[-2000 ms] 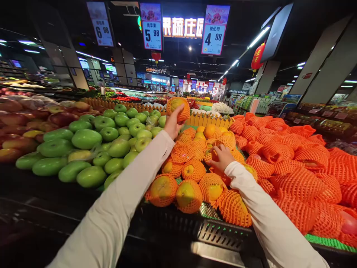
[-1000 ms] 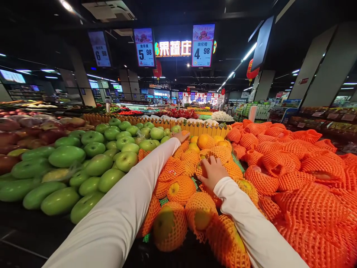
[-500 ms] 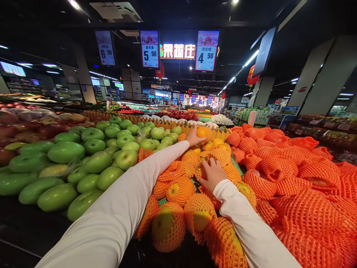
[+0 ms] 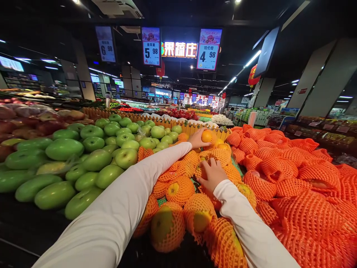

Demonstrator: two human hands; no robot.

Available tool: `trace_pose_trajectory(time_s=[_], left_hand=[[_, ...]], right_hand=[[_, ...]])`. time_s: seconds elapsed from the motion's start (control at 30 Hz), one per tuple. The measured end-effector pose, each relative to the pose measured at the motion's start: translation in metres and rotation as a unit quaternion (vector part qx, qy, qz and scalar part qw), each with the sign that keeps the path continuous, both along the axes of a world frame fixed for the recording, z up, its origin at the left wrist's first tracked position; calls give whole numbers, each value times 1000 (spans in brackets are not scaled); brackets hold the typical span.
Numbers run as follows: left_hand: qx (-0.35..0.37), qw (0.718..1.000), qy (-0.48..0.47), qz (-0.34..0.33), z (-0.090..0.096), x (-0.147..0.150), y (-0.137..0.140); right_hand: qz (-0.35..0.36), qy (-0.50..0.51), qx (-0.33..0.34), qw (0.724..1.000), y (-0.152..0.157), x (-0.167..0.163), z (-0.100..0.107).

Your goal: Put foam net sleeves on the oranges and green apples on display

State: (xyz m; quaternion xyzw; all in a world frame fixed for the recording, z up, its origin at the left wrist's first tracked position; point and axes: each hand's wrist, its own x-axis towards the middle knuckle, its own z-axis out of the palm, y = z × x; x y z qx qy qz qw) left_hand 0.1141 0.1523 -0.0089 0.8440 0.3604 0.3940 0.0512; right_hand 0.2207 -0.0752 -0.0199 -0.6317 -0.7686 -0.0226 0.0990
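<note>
The left hand (image 4: 196, 139) has its fingers bent round a bare orange (image 4: 206, 136) by the fence (image 4: 187, 129). The right hand (image 4: 214, 174), fingers half bent, touches netted oranges (image 4: 221, 156); I can't tell if it grips. This seems the holding step; moving the bare orange calls for a soft grip.

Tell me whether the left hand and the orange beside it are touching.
Touching: the head view shows the left hand curled against the left side of the orange, with no gap visible.

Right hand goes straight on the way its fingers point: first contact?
Probably the netted orange just beyond the right hand; depth is unclear, so they may already touch.
</note>
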Motion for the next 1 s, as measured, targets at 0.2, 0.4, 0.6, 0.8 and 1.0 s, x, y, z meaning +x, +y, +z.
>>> trace_pose_trajectory(time_s=[0.2, 0.4, 0.6, 0.8, 1.0], left_hand=[[-73, 988, 118, 66, 12, -13, 6], [-138, 952, 235, 139, 11, -29, 17], [-178, 923, 320, 118, 6, -28, 20], [-89, 944, 284, 143, 16, -32, 3], [76, 970, 102, 207, 82, -42, -22]], right_hand=[[-1, -6, -6, 1000, -1, 0, 2], [12, 2, 7, 1000, 3, 4, -5], [9, 7, 4, 1000, 2, 3, -3], [-8, -4, -8, 1000, -4, -2, 6], [5, 1, 2, 1000, -1, 1, 3]])
